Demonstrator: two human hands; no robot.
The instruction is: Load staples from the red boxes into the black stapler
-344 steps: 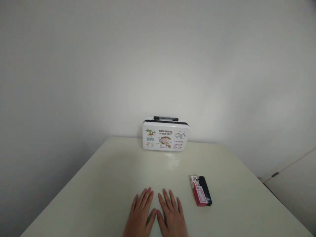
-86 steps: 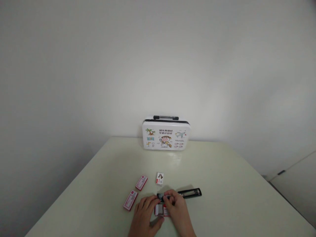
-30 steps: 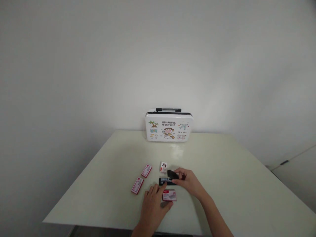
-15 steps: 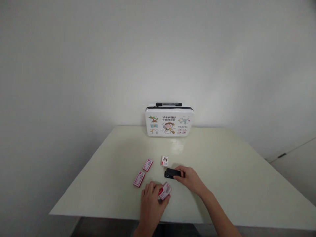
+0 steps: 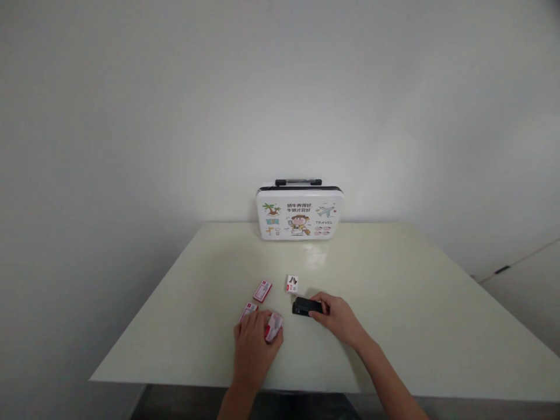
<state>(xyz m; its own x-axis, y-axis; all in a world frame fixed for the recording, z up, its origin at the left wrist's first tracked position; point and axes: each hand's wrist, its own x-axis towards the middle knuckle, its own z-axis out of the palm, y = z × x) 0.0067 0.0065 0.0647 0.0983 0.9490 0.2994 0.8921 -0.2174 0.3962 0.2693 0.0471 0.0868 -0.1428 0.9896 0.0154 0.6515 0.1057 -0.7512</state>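
Pale table (image 5: 394, 344), seen from its near edge. Left hand (image 5: 252, 347) nearest, thumb and fingers closed around red-and-white box (image 5: 275, 326); second box (image 5: 248, 310) partly hidden just beyond knuckles. Right hand (image 5: 338, 317) grips right end of black stapler (image 5: 307, 306); whether stapler touches table, cannot tell. Third box (image 5: 263, 291) lies flat farther off; small white box (image 5: 292, 283) near stapler's far side. White cartoon-printed case (image 5: 300, 224) stands upright at far end, pale wall (image 5: 280, 87) behind.

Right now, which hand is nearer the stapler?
Right. The right hand grips the stapler by its right end; the left hand is apart, to its left, holding a red-and-white box.
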